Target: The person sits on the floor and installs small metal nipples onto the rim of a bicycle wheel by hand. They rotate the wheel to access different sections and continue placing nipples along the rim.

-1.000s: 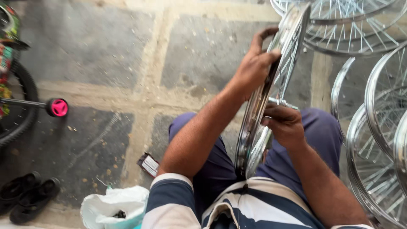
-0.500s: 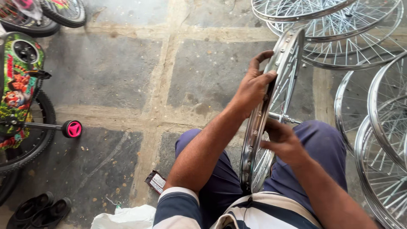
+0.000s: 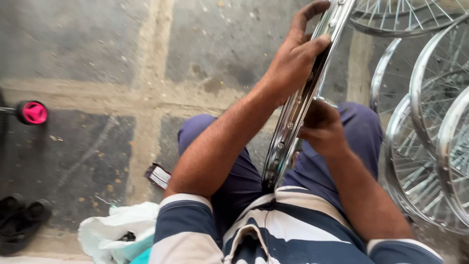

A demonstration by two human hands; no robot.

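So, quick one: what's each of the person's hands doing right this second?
Left hand: closed around the shiny wheel rim, fingers curled over its edge.
Right hand: closed, at the middle of the same rim; what it grips cannot be told.

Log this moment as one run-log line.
left hand: grips wheel rim | right hand: at rim's inner side | rim: upright between knees | finished wheels: stacked right

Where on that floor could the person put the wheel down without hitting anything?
The widest bare patch is the stone floor ahead and left, between the pink pedal and the left hand on the wheel rim. A smaller gap lies between the booklet and black sandals. The right side is crowded with stacked spoked wheels; the white bag fills the near left.
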